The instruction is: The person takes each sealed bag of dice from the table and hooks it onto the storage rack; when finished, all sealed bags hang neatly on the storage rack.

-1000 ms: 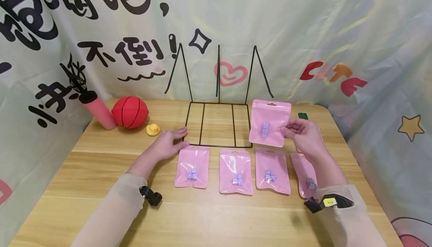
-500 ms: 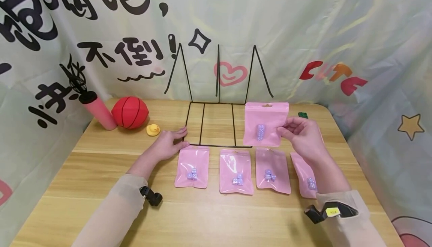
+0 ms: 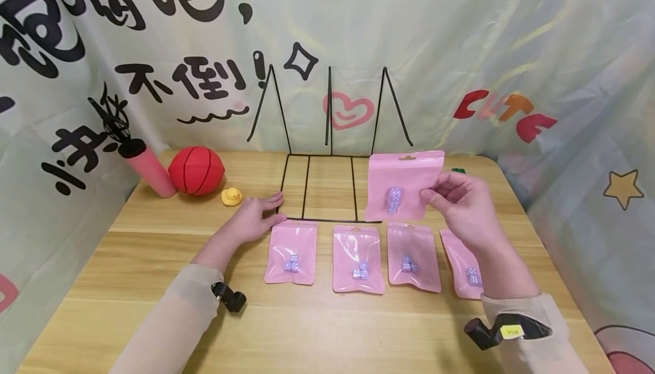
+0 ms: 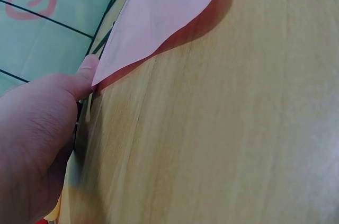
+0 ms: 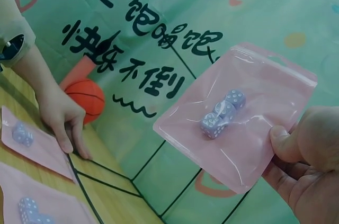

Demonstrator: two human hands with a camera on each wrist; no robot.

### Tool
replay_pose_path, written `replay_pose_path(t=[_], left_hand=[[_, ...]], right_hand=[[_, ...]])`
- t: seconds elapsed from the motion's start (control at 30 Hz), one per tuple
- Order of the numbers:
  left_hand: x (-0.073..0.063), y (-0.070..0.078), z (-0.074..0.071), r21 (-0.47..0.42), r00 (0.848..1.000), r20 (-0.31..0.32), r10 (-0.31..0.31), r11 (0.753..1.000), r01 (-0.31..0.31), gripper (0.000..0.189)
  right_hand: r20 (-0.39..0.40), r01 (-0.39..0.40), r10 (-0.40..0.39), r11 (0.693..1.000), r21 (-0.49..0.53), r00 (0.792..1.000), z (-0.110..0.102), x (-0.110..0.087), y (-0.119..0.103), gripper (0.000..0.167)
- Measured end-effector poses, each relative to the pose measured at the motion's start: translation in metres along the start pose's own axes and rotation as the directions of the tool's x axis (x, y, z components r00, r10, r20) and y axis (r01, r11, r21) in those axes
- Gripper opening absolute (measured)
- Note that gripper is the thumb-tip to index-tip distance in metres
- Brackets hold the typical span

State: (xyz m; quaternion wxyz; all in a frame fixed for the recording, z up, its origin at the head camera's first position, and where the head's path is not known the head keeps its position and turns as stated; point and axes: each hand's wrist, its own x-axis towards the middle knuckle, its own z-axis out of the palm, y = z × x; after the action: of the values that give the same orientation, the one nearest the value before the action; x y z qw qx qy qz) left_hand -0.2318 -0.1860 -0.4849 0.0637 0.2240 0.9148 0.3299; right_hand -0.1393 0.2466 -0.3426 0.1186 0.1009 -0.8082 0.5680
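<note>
Right grip [image 3: 463, 209] pinches the right edge of a pink zip bag [image 3: 401, 178], thumb against the front — bag held up off the tabletop [image 3: 307, 328], just left of that grip, purple dice [image 3: 394, 199] stacked in a row inside. Left grip [image 3: 251, 217] not clasping anything, fingers extended, resting at the near left corner of the black wire rack [image 3: 354, 189], which stands between both grips.

Flat bags with dice: first bag [image 3: 290, 243] just right of and nearer the person than left grip, its top corner by the thumb; second bag [image 3: 356, 254] and third bag [image 3: 411, 249] between the grips, nearer the person; fourth bag [image 3: 460, 254] partly hidden below right grip.

Yellow duck [image 3: 232, 196] just beyond left grip; red ball [image 3: 197, 170] and pink bottle [image 3: 153, 172] farther out to its left — green block [image 3: 459, 170] just behind right grip, mostly covered.
</note>
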Motion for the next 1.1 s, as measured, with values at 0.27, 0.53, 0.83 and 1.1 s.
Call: replay_pose_path(t=[0.27,0.53,0.83,1.1], left_hand=[[-0.002,0.000,0.000,0.004,1.000,-0.001,-0.016,1.000,0.016,0.054],[-0.001,0.000,-0.001,0.014,1.000,-0.003,-0.007,1.000,0.007,0.054],[0.000,-0.002,0.000,0.023,1.000,-0.008,0.005,1.000,-0.005,0.054],[0.001,-0.002,0.001,0.031,1.000,-0.011,0.010,0.999,-0.010,0.054]], right_hand=[[-0.034,-0.016,0.017,1.000,0.022,0.999,-0.003,0.006,-0.001,0.008],[-0.040,-0.055,0.058,0.997,0.054,0.998,-0.001,0.018,0.007,0.012],[-0.027,-0.082,0.087,0.985,0.152,0.996,0.003,0.029,0.016,0.009],[-0.055,-0.071,0.077,0.991,0.114,0.995,0.006,0.040,0.021,0.013]])
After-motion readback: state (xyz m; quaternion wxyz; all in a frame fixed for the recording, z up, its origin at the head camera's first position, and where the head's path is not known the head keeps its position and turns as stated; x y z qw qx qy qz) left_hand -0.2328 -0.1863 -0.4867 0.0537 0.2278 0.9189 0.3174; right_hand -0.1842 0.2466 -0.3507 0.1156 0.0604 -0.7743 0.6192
